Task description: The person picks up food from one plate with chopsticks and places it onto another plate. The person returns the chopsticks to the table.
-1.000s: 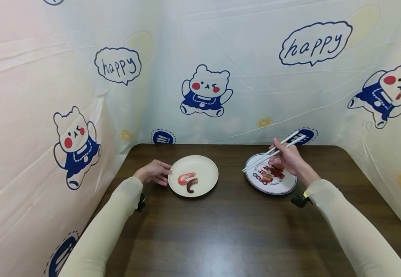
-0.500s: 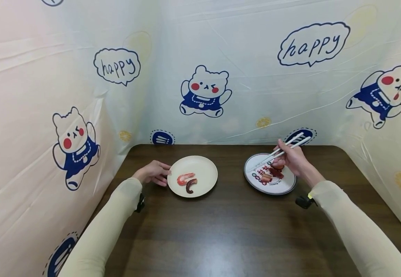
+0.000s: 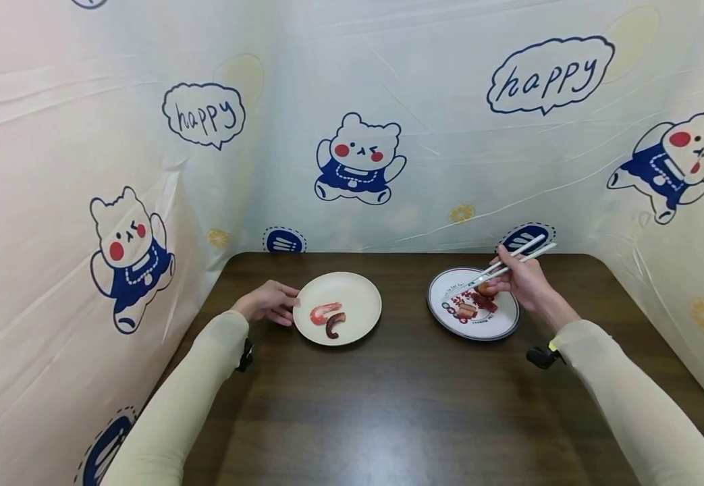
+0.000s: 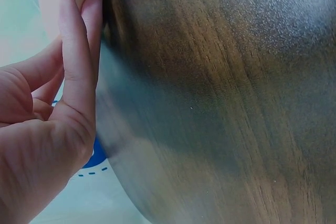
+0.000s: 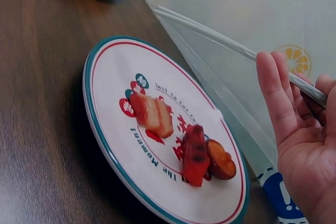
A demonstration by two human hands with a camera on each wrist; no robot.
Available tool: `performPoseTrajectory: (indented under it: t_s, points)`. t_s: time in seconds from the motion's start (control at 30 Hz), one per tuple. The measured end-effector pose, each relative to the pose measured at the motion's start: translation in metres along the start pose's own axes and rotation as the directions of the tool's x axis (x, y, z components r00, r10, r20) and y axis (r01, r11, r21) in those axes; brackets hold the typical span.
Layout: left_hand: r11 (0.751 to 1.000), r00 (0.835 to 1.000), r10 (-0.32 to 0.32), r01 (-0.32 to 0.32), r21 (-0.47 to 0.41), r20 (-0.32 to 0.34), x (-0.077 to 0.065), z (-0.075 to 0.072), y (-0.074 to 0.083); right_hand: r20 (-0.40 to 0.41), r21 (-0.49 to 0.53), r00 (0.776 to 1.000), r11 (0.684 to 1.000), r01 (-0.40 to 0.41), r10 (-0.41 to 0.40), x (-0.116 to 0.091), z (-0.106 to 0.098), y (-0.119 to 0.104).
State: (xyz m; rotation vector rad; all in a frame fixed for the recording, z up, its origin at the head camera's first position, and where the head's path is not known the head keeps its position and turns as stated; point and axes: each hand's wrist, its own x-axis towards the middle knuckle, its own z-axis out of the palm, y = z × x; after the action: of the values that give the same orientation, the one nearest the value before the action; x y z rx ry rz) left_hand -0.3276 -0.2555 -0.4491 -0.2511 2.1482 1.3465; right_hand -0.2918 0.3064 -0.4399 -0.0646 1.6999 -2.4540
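In the head view, my left hand (image 3: 268, 302) holds the near-left rim of a cream plate (image 3: 360, 307). Its fingers (image 4: 79, 56) lie fairly straight along the plate's side in the left wrist view. On that plate are a pink shrimp (image 3: 322, 312) and a dark, curled, tentacle-like piece (image 3: 333, 327). White chopsticks (image 5: 210, 34) are gripped in my right hand (image 3: 524, 278), tips above a printed white plate (image 5: 113, 61) and nothing between them. That plate carries a layered pork-like piece (image 5: 151, 115), a dark red meat piece (image 5: 195, 156) and a brown, egg-like half (image 5: 221, 159).
Both plates stand toward the back of a dark wooden table (image 3: 376, 405), with a gap between them. Patterned cloth (image 3: 437, 155) with bears and "happy" bubbles hangs along the back and both sides. A small black device (image 3: 543, 356) is strapped at the right wrist.
My right hand has shifted to the right with the chopsticks, and their tips have drawn slightly right over the printed plate. The left hand, both plates and the food hold their places.
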Motion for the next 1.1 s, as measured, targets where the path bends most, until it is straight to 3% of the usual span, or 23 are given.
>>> performPoseTrajectory:
  t_s: [1.1]
  points:
    - [1.0,1.0,0.022,-0.022,-0.016,0.008,0.001,0.001,-0.002,-0.071,0.009,0.995,0.998,0.068,-0.067,-0.027,-0.048,-0.004]
